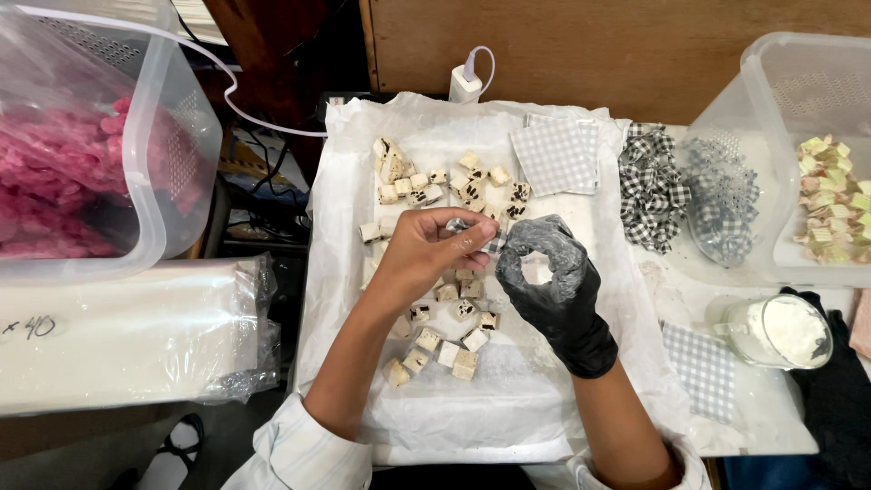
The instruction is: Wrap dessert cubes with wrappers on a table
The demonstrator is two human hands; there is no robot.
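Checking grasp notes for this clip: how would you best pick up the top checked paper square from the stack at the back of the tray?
Probably by a free corner of the top checked paper square, coming from above on the near right side. The sheets lie flat and slightly fanned, so a corner edge can be pinched and peeled off without touching the candy cubes to their left.

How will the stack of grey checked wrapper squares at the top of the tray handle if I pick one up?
The wrapper squares look thin and flat, so probably floppy and very light. They lie fanned in a loose stack, so several may lift or slide together. They seem unlikely to roll.
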